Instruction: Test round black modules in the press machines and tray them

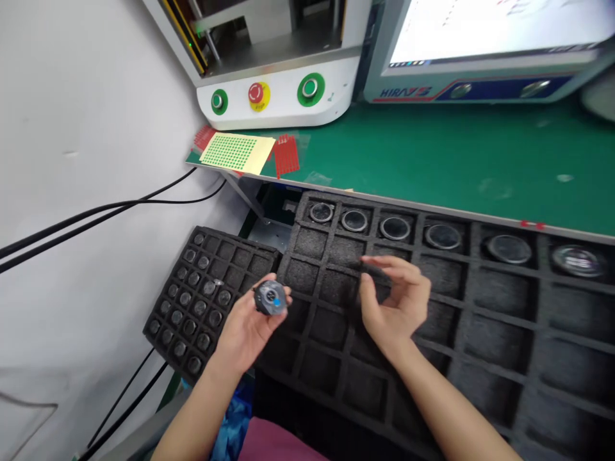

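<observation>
My left hand holds a dark round smartwatch body between thumb and fingers. Its back faces up, showing a round sensor window and a small blue dot. My right hand hovers over the large black foam tray, fingers curled and a small gap between thumb and index fingertip. Nothing can be made out in that gap. Along the tray's far row sit several round glass-faced pieces. To the left, a smaller foam tray has many compartments filled with small round pieces.
Behind the trays runs a green bench with a metal front edge. On it stand a white machine with push buttons and a monitor. A sticker sheet and red strips lie near its corner. Black cables cross at left.
</observation>
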`<state>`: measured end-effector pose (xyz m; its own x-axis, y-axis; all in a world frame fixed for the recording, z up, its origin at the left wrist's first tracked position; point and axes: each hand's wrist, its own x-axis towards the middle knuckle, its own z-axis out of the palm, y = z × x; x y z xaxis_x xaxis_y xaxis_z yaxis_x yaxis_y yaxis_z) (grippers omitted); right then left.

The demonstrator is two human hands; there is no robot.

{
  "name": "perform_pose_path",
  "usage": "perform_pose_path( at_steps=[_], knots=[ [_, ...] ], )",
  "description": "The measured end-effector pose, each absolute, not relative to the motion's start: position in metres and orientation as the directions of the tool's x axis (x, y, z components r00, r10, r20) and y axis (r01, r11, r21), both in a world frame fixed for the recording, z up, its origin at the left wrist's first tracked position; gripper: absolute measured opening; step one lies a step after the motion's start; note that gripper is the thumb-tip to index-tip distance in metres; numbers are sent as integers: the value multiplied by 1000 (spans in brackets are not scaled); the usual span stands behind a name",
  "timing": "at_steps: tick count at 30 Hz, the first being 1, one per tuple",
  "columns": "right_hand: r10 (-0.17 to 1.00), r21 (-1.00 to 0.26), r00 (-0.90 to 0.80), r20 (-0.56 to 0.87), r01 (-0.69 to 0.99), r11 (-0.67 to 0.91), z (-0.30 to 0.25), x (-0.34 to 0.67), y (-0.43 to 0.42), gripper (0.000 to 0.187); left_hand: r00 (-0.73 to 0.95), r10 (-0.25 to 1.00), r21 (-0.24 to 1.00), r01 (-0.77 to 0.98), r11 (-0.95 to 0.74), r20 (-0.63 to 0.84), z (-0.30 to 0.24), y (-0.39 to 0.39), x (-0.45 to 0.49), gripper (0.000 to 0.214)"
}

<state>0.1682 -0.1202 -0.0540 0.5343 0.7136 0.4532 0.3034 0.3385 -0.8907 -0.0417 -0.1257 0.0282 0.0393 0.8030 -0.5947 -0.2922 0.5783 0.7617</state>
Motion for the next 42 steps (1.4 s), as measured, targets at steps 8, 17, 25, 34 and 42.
perform_pose_path(
  at_steps=[8, 17, 25, 34, 42],
  knots=[
    [833, -906, 358, 422, 131, 403, 12, 180, -150, 40, 578, 675, 519, -442, 732, -459, 43, -121, 26, 33],
    [879, -933, 312, 360, 112, 342, 25, 185, -157, 41, 541, 696, 637, -336, 694, -472, 47, -121, 30, 31],
    [852, -943, 402, 334, 138, 304, 28, 180, -160, 42, 507, 746, 798, -170, 578, -432, 46, -130, 28, 39],
    [883, -949, 350, 314, 134, 285, 32, 176, -166, 40, 445, 787, 900, 127, 417, -427, 53, -138, 29, 42],
    [894, -934, 298, 333, 237, 269, 34, 176, -171, 33, 441, 813, 906, 355, 232, -381, 49, -140, 26, 41]
  ],
)
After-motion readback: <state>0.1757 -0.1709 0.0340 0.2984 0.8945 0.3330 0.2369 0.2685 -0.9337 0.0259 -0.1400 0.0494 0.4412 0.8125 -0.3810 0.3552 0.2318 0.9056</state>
